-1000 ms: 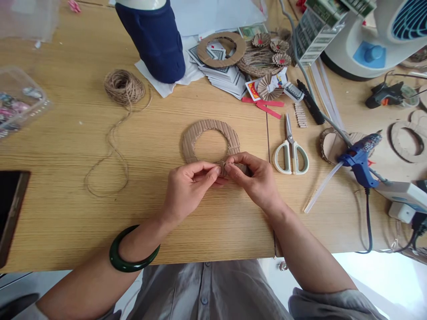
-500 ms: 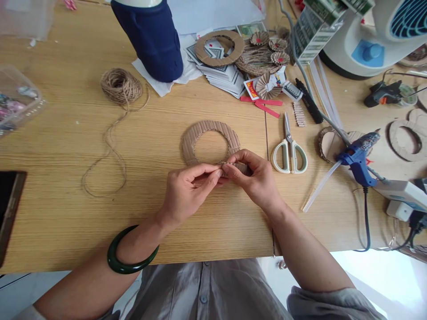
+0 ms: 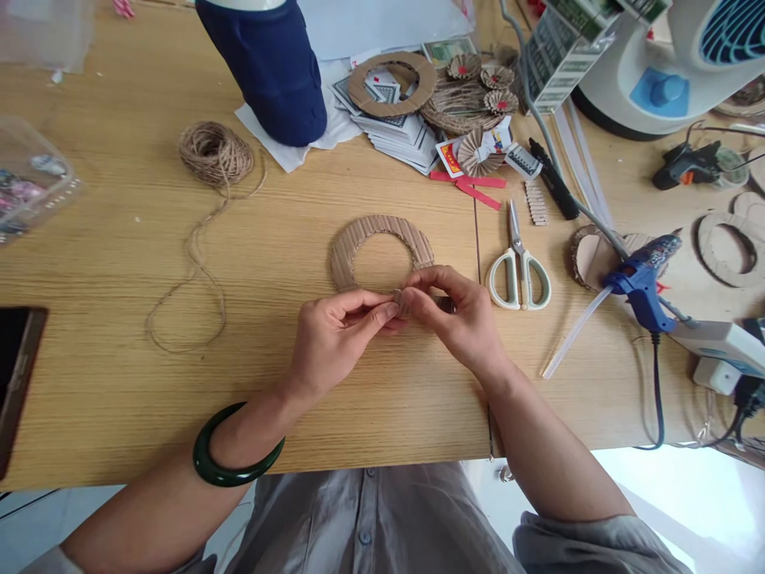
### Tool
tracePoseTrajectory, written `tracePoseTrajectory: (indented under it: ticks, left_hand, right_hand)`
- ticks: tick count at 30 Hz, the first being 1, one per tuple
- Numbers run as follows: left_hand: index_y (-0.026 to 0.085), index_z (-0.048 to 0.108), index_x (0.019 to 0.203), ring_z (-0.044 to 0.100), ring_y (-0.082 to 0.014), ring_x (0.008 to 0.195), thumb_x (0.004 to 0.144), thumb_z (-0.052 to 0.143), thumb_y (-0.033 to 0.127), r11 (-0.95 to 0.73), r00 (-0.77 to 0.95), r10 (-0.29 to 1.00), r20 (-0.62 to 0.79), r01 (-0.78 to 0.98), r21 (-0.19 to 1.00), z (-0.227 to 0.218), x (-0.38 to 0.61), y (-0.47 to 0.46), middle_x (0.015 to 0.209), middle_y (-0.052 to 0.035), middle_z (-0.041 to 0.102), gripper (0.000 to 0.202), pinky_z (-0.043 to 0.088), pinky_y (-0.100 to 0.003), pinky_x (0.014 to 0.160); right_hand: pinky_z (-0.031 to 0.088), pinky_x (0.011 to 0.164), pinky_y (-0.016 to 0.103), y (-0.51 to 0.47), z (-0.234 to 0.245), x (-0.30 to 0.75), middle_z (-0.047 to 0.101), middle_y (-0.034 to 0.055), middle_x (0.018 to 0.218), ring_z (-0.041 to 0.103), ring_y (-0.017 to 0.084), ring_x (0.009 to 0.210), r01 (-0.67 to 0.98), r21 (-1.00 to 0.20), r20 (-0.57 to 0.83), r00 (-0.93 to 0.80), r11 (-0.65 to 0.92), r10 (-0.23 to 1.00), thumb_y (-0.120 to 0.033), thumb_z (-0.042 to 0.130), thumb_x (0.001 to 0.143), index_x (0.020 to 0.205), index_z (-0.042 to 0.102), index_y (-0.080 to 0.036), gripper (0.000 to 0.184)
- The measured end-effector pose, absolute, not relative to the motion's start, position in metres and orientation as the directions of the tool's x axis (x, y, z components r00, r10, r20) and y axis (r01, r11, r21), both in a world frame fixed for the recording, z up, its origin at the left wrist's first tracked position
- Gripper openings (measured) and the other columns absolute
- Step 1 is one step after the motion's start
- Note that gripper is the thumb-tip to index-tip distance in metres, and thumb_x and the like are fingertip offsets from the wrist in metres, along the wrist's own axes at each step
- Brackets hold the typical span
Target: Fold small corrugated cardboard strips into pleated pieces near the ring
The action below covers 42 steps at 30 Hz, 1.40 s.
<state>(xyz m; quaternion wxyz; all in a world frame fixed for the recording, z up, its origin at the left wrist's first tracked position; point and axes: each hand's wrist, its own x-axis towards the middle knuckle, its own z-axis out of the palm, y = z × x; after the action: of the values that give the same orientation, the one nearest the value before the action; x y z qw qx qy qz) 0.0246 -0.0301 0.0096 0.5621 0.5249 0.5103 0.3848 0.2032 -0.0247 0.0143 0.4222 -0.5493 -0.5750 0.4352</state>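
Note:
My left hand [image 3: 338, 339] and my right hand [image 3: 457, 319] meet in front of me, thumbs and fingertips pinched together. Between them they grip a small strip of corrugated cardboard [image 3: 445, 304], mostly covered by the fingers; one end shows under the right hand. Just beyond the fingertips a corrugated cardboard ring [image 3: 345, 253] lies flat on the wooden table [image 3: 268, 263], its near right part hidden by my right hand. White-handled scissors [image 3: 519, 267] rest to the right of that hand.
Left lie a twine ball [image 3: 216, 153] with a loose tail and a phone [image 3: 17, 383]. A blue glue gun [image 3: 642, 279] with its cable lies right. At the back stand a dark blue cup [image 3: 268, 72], stacked cards [image 3: 398, 139] and a white fan [image 3: 633, 88].
The cardboard ring has shifted slightly to the right. My hands stay in nearly the same place, still pinching the strip, with the fingers moved a little.

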Motion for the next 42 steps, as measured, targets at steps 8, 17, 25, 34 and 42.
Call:
tracePoseTrajectory:
  ticks: [8,17,25,34,42]
  left_hand:
    - [0.021,0.077,0.087,0.078,-0.0186,0.072,0.088,0.075,0.036,0.131,0.23,0.961,-0.155,0.115,0.985,0.013,0.024,-0.031,0.078,-0.0014,0.08,0.016,0.065,-0.025,0.069]
    - [0.021,0.078,0.086,0.078,-0.0182,0.073,0.088,0.074,0.033,0.086,0.341,0.927,-0.156,0.213,0.973,0.013,0.022,-0.029,0.078,-0.0015,0.08,0.013,0.063,-0.022,0.067]
    - [0.02,0.081,0.099,0.079,-0.0219,0.082,0.091,0.069,0.042,0.279,0.36,0.894,-0.265,0.014,0.96,0.007,0.022,-0.027,0.095,-0.0059,0.082,0.026,0.068,-0.033,0.076]
    - [0.02,0.079,0.083,0.078,-0.0197,0.07,0.086,0.076,0.034,0.283,0.46,0.84,-0.287,0.08,0.956,0.009,0.018,-0.022,0.075,-0.0032,0.08,0.015,0.066,-0.027,0.067]
    - [0.018,0.079,0.081,0.078,-0.021,0.068,0.084,0.077,0.035,0.303,0.322,0.904,-0.281,-0.021,0.953,0.014,0.018,-0.019,0.072,-0.0043,0.079,0.017,0.067,-0.029,0.066]
  right_hand:
    - [0.049,0.088,0.038,-0.021,0.021,0.212,0.075,0.0032,0.088,0.062,0.021,0.093,0.404,-0.889,0.154,-0.185,0.218,0.971,-0.04,0.077,0.087,0.083,0.073,-0.023,0.018]
    - [0.05,0.078,0.035,-0.023,0.017,0.211,0.064,0.0017,0.079,0.061,0.017,0.081,0.306,-0.947,0.034,-0.214,0.1,0.976,-0.021,0.072,0.085,0.071,0.062,-0.02,0.017]
    - [0.05,0.087,0.039,-0.022,0.018,0.218,0.064,-0.0007,0.072,0.059,0.016,0.077,0.263,-0.96,0.035,-0.241,0.1,0.97,-0.024,0.07,0.086,0.069,0.061,-0.021,0.019]
    - [0.047,0.074,0.033,-0.019,0.02,0.22,0.064,-0.0001,0.073,0.058,0.015,0.075,0.247,-0.967,-0.023,-0.333,0.063,0.943,-0.035,0.072,0.088,0.072,0.066,-0.019,0.023]
    - [0.048,0.067,0.028,-0.02,0.023,0.218,0.071,0.0038,0.086,0.063,0.015,0.077,0.201,-0.979,-0.094,-0.25,-0.043,0.964,-0.046,0.077,0.083,0.09,0.071,-0.017,0.031]
